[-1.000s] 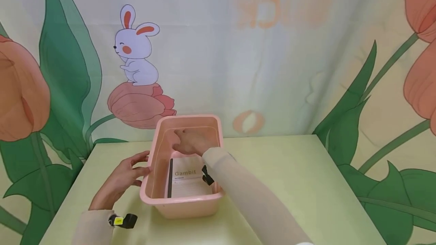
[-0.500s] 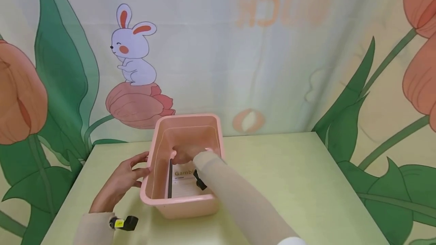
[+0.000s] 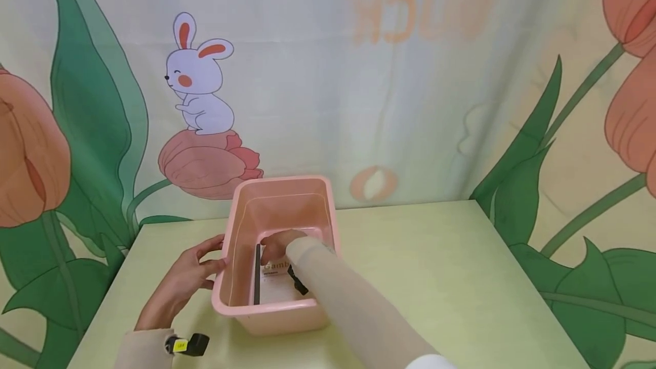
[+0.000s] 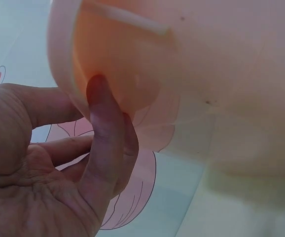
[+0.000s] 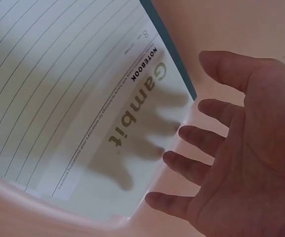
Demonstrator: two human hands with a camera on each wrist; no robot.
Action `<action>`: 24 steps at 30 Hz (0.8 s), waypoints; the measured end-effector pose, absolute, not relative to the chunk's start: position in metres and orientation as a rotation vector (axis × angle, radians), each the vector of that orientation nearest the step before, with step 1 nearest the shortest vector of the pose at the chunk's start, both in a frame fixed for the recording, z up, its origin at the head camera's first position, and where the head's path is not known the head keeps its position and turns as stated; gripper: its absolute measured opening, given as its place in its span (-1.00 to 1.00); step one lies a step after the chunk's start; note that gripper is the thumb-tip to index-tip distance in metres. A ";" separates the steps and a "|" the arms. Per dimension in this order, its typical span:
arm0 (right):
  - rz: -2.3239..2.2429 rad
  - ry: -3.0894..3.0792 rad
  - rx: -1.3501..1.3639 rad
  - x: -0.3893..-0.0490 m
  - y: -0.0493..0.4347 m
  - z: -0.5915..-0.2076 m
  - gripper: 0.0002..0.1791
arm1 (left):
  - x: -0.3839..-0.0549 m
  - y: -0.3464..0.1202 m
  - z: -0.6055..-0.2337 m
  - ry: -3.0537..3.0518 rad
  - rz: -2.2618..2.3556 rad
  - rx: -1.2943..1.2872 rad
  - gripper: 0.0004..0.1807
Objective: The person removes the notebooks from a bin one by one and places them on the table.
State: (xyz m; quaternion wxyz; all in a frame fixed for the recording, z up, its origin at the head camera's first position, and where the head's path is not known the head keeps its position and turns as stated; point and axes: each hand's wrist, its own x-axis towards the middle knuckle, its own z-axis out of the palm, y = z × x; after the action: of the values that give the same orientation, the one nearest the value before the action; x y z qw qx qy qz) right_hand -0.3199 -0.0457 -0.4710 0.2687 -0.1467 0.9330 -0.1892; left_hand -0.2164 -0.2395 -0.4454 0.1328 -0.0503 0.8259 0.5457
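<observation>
A deep pink plastic basin (image 3: 282, 322) stands on the table, with a notebook (image 3: 274, 288) marked "Gambit" lying flat on its floor. The notebook (image 5: 68, 94) has ruled lines on its cover and a dark spine strip. My left hand (image 3: 179, 281) holds the basin's left rim; in the left wrist view the left hand (image 4: 58, 168) has thumb and fingers curled around that rim. Inside the basin, my right hand (image 3: 279, 244) is at the notebook's far end. The right hand's (image 5: 251, 148) fingers are spread beside the notebook's edge, casting shadows on it, and hold nothing.
A pale green table (image 3: 425, 278) extends to the right of the basin. Behind it hangs a curtain (image 3: 307, 84) printed with a rabbit, tulips and leaves. Small black cameras are strapped to both wrists.
My right hand has come down from the basin's far wall toward me, to the notebook's far end. The left hand keeps its hold on the rim, and the notebook stays put.
</observation>
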 end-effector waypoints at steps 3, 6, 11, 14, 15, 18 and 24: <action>-0.638 2.526 -0.313 -0.312 -0.045 -0.467 -0.77 | -0.216 -0.240 -0.445 2.391 1.587 -0.143 -0.22; -0.592 2.527 -0.335 -0.312 -0.048 -0.470 -0.73 | -0.216 -0.240 -0.444 2.387 1.591 -0.137 -0.22; -0.297 2.549 -0.516 -0.328 -0.057 -0.488 -0.69 | -0.215 -0.240 -0.445 2.386 1.602 -0.153 -0.22; -0.238 2.585 -0.589 -0.336 -0.061 -0.499 -0.63 | -0.214 -0.240 -0.446 2.389 1.605 -0.177 -0.22; -0.230 2.607 -0.600 -0.339 -0.062 -0.502 -0.62 | -0.213 -0.240 -0.446 2.389 1.606 -0.183 -0.22; -0.304 2.619 -0.490 -0.343 -0.064 -0.506 -0.65 | -0.214 -0.240 -0.447 2.386 1.609 -0.195 -0.21; -0.139 2.678 -0.491 -0.345 -0.069 -0.503 -0.52 | -0.215 -0.241 -0.446 2.387 1.610 -0.174 -0.25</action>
State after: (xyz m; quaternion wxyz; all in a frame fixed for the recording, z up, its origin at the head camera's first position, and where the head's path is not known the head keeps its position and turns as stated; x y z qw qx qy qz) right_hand -0.3451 -0.0689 -0.5025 0.2063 -0.1763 0.9612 -0.0500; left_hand -0.2154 -0.2407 -0.4457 0.1282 -0.0600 0.8207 0.5536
